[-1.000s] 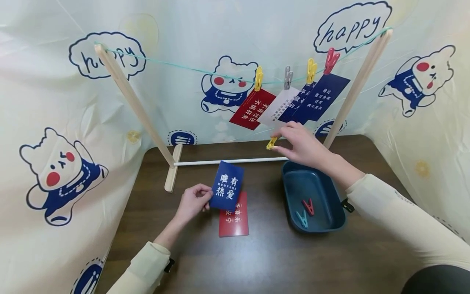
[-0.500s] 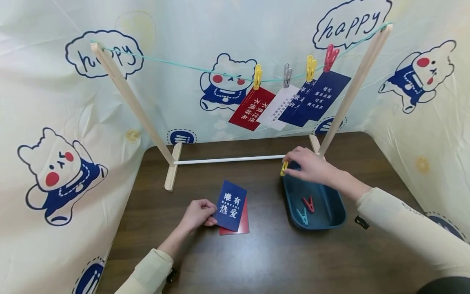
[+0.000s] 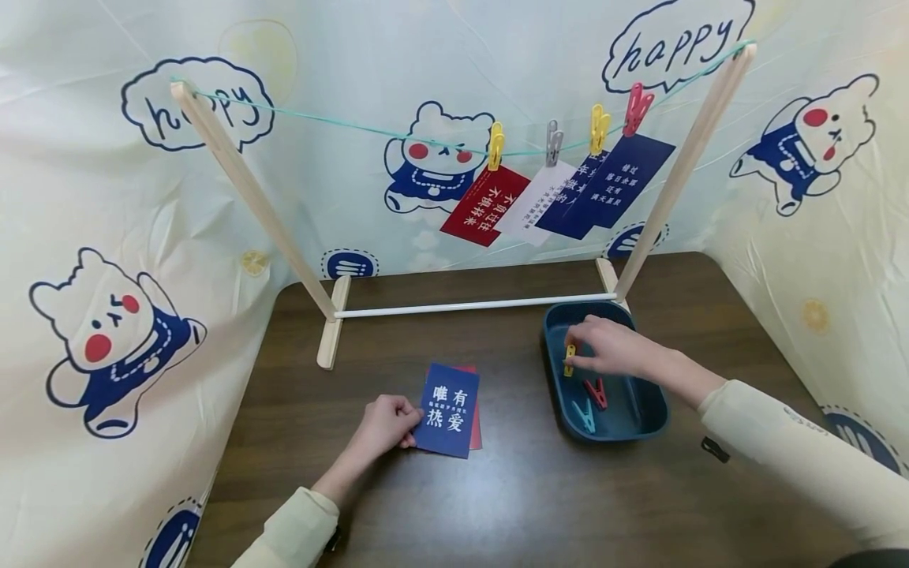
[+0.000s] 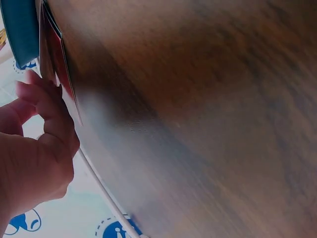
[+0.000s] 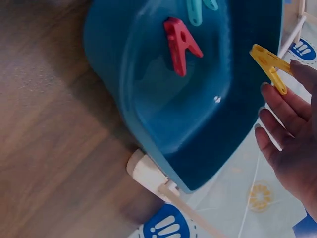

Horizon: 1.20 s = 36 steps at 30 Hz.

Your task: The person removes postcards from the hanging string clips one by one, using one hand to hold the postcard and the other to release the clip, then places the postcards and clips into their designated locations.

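My left hand [image 3: 387, 426] pinches the left edge of a blue card [image 3: 447, 410] with white characters. Beneath it a red card [image 3: 476, 430] lies on the table, mostly covered. Whether the two cards touch I cannot tell. Over the dark blue plastic bin [image 3: 628, 418], my right hand [image 3: 614, 347] holds a yellow clothespin [image 5: 270, 64] between thumb and fingertips. Inside the bin lie a red clothespin [image 5: 181, 45] and a teal clothespin [image 3: 585, 416]. In the left wrist view, the left hand [image 4: 47, 134] shows curled fingers beside the cards' edges.
A teal string [image 3: 369, 128] runs between two wooden posts [image 3: 248, 189], joined low by a white rod [image 3: 461, 306]. From it hang a red card [image 3: 485, 205], a white card [image 3: 529, 203] and two blue cards [image 3: 625, 181], on yellow, grey and red clothespins.
My right hand has moved down and to the right with the yellow clothespin, from near the rod to over the bin. The left hand has lowered the blue card over the red one.
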Available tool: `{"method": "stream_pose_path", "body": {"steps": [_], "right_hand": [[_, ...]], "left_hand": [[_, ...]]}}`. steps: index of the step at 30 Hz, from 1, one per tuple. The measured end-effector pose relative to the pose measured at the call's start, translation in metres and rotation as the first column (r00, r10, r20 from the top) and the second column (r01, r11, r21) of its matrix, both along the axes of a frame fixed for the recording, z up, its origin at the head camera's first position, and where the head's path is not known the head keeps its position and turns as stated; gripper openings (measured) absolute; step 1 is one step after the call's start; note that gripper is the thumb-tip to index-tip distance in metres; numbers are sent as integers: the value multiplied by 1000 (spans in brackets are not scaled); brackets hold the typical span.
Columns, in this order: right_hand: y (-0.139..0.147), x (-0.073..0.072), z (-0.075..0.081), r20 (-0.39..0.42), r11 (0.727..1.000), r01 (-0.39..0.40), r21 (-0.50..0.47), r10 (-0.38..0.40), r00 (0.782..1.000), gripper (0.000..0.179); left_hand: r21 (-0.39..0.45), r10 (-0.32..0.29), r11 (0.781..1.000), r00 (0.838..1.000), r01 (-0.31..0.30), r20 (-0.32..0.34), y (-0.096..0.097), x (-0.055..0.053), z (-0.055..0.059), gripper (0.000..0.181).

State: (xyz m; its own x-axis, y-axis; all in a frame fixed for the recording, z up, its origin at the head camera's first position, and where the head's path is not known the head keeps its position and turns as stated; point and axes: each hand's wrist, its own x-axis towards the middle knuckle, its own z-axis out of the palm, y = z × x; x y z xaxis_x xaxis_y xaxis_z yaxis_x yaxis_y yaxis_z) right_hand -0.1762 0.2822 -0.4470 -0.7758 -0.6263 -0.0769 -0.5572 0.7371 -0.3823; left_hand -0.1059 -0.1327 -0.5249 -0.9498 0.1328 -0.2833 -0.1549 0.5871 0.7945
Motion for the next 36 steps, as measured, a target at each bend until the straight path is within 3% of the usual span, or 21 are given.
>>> {"method": "stream_pose_path", "body": {"steps": [5, 9, 13, 22, 27, 36], "right_hand": [[5, 2, -3, 55, 996, -3, 87, -2, 999, 22], [8, 3, -8, 164, 982, -5, 188, -26, 986, 23], [8, 7, -8, 293, 965, -10, 261, -69, 953, 23], [5, 14, -4, 440, 926, 2, 376, -180, 880, 26], [5, 15, -7, 465, 912, 1, 411, -210, 860, 28], [4, 17, -11, 458, 905, 4, 425, -219, 862, 31]], "left_hand": [[-46, -27, 999, 1000, 26, -16, 0, 0, -1, 24], [-81, -42, 996, 999, 40, -24, 1, 0, -4, 25], [-74, -53, 996, 999, 52, -12, 1, -1, -7, 23], [-79, -78, 994, 996, 75, -35, 2, -3, -11, 24], [-95, -87, 992, 996, 84, -31, 2, -2, -9, 23], [-134, -87, 988, 996, 81, -38, 3, -3, -8, 27]]}}
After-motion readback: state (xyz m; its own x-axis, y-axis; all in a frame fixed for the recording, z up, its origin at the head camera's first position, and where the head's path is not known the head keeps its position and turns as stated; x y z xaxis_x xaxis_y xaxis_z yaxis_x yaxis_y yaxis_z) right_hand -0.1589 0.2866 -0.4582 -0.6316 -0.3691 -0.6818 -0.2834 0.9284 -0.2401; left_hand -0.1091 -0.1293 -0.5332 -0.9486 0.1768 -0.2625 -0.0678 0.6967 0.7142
